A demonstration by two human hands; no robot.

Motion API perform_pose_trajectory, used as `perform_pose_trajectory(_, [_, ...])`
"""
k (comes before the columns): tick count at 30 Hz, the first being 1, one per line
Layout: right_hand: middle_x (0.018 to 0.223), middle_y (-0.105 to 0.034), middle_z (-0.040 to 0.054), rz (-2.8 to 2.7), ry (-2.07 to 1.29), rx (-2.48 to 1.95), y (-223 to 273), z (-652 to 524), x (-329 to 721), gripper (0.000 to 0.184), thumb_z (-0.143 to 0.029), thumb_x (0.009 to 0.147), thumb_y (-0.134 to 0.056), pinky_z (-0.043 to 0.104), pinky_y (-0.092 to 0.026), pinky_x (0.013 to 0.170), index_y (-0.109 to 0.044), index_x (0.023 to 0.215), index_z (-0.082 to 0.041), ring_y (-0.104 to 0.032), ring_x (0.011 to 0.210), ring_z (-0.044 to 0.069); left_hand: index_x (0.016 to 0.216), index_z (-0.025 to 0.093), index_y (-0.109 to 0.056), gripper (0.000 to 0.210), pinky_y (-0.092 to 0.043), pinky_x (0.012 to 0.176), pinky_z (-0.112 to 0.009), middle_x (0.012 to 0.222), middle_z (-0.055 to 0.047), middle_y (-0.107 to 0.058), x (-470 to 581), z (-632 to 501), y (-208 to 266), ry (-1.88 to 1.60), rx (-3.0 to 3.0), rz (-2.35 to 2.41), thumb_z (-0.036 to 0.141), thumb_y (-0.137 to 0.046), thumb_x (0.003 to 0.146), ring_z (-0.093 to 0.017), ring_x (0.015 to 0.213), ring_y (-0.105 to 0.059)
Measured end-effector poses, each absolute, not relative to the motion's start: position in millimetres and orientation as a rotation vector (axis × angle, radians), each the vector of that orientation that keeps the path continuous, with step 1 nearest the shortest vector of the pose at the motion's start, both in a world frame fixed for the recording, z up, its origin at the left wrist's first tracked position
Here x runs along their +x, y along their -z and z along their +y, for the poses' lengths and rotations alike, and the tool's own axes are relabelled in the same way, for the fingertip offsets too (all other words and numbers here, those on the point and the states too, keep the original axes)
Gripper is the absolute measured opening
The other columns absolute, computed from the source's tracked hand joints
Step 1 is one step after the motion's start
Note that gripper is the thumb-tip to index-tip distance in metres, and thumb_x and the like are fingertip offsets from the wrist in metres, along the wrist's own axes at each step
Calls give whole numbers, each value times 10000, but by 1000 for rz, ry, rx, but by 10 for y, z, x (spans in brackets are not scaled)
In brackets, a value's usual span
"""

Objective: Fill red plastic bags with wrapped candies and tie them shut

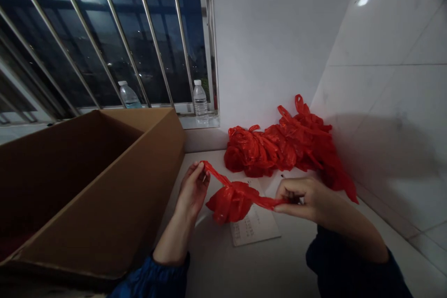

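A red plastic bag (232,200) is stretched between my two hands, its middle gathered in a crumpled bunch above the white surface. My left hand (193,188) pinches one twisted end at the upper left. The other end is gripped between the thumb and fingers of my right hand (300,198), to the right of the bunch. Beneath the bag lies a pale sheet or booklet (260,230) with printed characters, partly covered by it. Behind my hands, a heap of crumpled red plastic bags (279,144) rests against the wall.
A large open cardboard box (115,195) stands at the left, close to my left forearm. Two clear water bottles, one at the left (128,95) and one at the right (200,102), stand by the barred window (139,37). A tiled wall (394,116) bounds the right side.
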State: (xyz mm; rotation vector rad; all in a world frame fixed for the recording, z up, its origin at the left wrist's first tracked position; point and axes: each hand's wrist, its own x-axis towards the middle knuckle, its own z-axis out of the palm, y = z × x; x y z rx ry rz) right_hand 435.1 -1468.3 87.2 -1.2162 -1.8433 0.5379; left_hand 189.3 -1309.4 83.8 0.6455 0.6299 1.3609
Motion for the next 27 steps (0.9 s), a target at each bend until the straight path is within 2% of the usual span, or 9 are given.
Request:
perform_pose_trajectory(2, [677, -586, -45, -1642, -707, -1087, -857, -14565, 4233, 146, -342, 837, -723, 229, -451, 512, -646, 894, -232, -557, 557, 105, 837, 180, -625, 156, -508, 670, -155, 787, 35, -659, 1931, -13286, -896, -1376, 852, 580, 79, -732, 784, -59, 682, -622])
perform_pose_trajectory(5, [804, -613, -42, -1381, -936, -882, -801, -14329, 3973, 325, -346, 852, -700, 236, -544, 550, -601, 1145, -246, -620, 576, 95, 882, 188, -657, 182, -490, 722, -180, 812, 17, -645, 1965, -13618, -991, -1315, 1352, 542, 188, -794, 763, -93, 761, -605])
perform_pose_trajectory(9, [839, -665, -11, -1360, -1089, -772, -722, -14120, 3746, 233, -358, 831, -721, 258, -597, 642, -662, 990, -200, -676, 657, 113, 1040, 229, -658, 192, -488, 854, -257, 970, -30, -679, 1945, -13822, -1019, -1211, 1736, 535, 245, -710, 856, -156, 915, -630])
perform_pose_trajectory(13, [855, -670, -7, -1184, -976, -727, -713, -14113, 3736, 194, -370, 829, -730, 292, -614, 740, -658, 904, -206, -683, 745, 130, 1401, 302, -430, 767, -390, 1075, -391, 1436, -95, -492, 1956, -13708, -854, -1101, 2025, 452, 298, -821, 741, -263, 1266, -504])
perform_pose_trajectory(15, [895, -667, -8, -1134, -943, -694, -723, -14139, 3743, 172, -365, 835, -726, 305, -612, 789, -661, 896, -219, -676, 798, 134, 1465, 290, -361, 998, -371, 1085, -415, 1461, -119, -473, 2010, -13627, -719, -933, 2169, 490, 322, -897, 624, -308, 1305, -470])
perform_pose_trajectory(18, [891, -657, -5, -1180, -927, -652, -726, -14168, 3783, 158, -370, 880, -674, 331, -606, 809, -654, 963, -237, -674, 835, 148, 1306, 233, -553, 558, -449, 927, -359, 1157, -99, -680, 2104, -13543, -554, -826, 2219, 598, 375, -749, 803, -272, 1056, -622])
perform_pose_trajectory(20, [977, -664, 19, -1275, -858, -651, -713, -14163, 3848, 313, -368, 879, -679, 378, -585, 868, -597, 1164, -266, -675, 932, 177, 1125, 201, -636, 268, -460, 831, -309, 984, -66, -708, 2131, -13515, -520, -896, 2126, 645, 370, -600, 920, -223, 891, -641])
perform_pose_trajectory(24, [1442, -484, 110, -1617, -679, -799, -618, -14061, 3911, 1031, -322, 655, -881, 485, -386, 1122, -288, 1499, -300, -476, 1331, 264, 988, 175, -637, 253, -466, 795, -276, 939, -49, -691, 2090, -13530, -604, -1023, 1856, 667, 412, -573, 930, -194, 843, -607])
perform_pose_trajectory(27, [1437, -509, 98, -1814, -773, -755, -486, -13930, 3755, 1036, -312, 569, -916, 462, -400, 1114, -381, 1457, -287, -508, 1300, 273, 1053, 178, -646, 286, -450, 900, -291, 1024, -60, -682, 2059, -13582, -667, -1096, 1788, 660, 425, -589, 920, -214, 980, -601])
